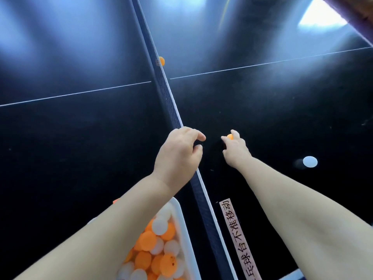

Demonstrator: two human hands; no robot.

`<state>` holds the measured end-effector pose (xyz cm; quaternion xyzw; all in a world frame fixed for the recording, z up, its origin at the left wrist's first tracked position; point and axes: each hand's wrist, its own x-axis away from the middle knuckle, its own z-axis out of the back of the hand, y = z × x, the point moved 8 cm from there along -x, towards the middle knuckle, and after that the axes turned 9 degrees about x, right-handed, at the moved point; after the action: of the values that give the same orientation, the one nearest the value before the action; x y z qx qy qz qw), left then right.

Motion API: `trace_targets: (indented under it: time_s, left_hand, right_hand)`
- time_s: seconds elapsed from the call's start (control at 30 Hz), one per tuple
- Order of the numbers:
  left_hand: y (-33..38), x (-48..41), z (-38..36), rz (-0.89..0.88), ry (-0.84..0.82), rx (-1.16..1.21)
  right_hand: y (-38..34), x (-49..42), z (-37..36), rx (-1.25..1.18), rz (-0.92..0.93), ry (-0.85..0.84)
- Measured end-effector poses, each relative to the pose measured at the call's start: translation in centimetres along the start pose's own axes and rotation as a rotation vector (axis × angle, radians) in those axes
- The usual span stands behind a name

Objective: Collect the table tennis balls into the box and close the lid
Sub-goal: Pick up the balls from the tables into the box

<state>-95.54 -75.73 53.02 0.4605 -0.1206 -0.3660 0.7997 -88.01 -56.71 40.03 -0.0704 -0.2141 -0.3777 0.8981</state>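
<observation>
1. Head view, with the net (pixel 171 110) as landmark: a dark mesh with a white top band, running from the top middle down to the lower right across the dark table (pixel 80 138).
2. Left hand (pixel 177 156) directly over the net's top band, back of the hand upward, fingers loosely curled, thumb and forefinger apart, nothing held.
3. Right hand (pixel 235 150) just right of the net, above the table, fingertips pinching an orange ball (pixel 229 136).
4. White ball (pixel 310 161) lying on the table well right of the net, apart from the right hand.
5. Second orange ball (pixel 161 61) farther along the net, right against its right side, partly seen through the mesh.
6. Box (pixel 181 225) just left of the net at its near end, under the left forearm, white-rimmed, top uncovered, heaped with orange and white balls (pixel 153 245).
7. Pink strip (pixel 238 239) with printed characters flat on the table just right of the net, lying along it.
</observation>
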Motion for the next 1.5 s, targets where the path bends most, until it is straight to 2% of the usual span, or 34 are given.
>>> trace_targets:
  time_s: [0.13,0.27,0.4,0.53,0.73,0.83,0.97,1.03,1.13,1.2,1.27,1.4,1.5]
  left_hand:
    - [1.3,-0.9,-1.9,-0.017,-0.041,0.029]
    - [2.8,-1.1,-3.8,-0.032,-0.066,0.059]
    - [4.8,-0.8,-6.3,-0.062,-0.109,0.057]
    - [6.4,-0.4,-8.4,-0.112,-0.139,0.073]
    - [6.9,0.4,-9.9,-0.144,-0.143,0.051]
    - [6.4,1.0,-9.8,-0.141,-0.138,0.037]
    - [6.2,1.8,-8.5,-0.115,-0.111,0.046]
    - [6.0,2.3,-7.2,-0.108,-0.086,0.044]
    - [5.4,3.1,-4.1,-0.091,-0.02,0.037]
    - [4.6,3.6,-1.7,-0.062,0.028,0.029]
    - [3.6,4.3,0.9,-0.027,0.072,0.012]
    - [1.1,6.3,5.9,0.071,0.16,-0.02]
    - [-0.3,8.6,9.1,0.128,0.211,-0.02]
  right_hand:
    - [2.7,1.2,-0.5,-0.159,-0.092,0.157]
    - [10.2,3.7,0.2,-0.438,-0.366,0.388]
    - [18.0,5.5,1.6,-0.38,-0.57,0.528]
    - [22.4,5.4,0.8,-0.219,-0.614,0.326]
    - [25.0,4.2,-2.1,-0.198,-0.575,0.035]
    - [24.8,4.9,-3.2,-0.198,-0.552,0.008]
    - [20.1,7.6,-3.0,-0.232,-0.417,0.004]
    - [16.4,9.7,-1.9,-0.441,-0.324,0.09]
    - [9.7,14.3,1.4,-0.857,-0.082,0.324]
    - [4.7,17.9,3.5,-1.048,0.084,0.356]
    - [-0.3,21.3,4.8,-1.142,0.244,0.309]
    - [-8.2,25.7,4.4,-0.938,0.483,0.228]
    - [-11.6,27.0,2.9,-0.743,0.573,0.181]
